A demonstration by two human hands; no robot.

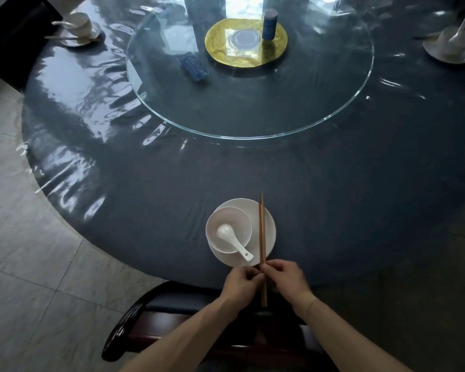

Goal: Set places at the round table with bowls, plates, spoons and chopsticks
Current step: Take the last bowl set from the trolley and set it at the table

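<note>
On the plate (266, 232), bowl (227, 224) holding spoon (232, 238), both hands' (240, 284) (286, 276) grip pinching chopsticks (262, 237).

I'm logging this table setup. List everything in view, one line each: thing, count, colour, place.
table: one, dark, round, fills the view
glass turntable: one, clear, table centre
gold mat: one, turntable centre
blue can: one, upright on mat
blue box: one, flat on turntable
plate: one, white, near edge
bowl: one, white, on plate
spoon: one, white, in bowl
chopsticks: one pair, brown, across plate's right side
far settings: two, white, top corners
chair: one, dark, below
left hand, right hand: pinching chopsticks
</note>
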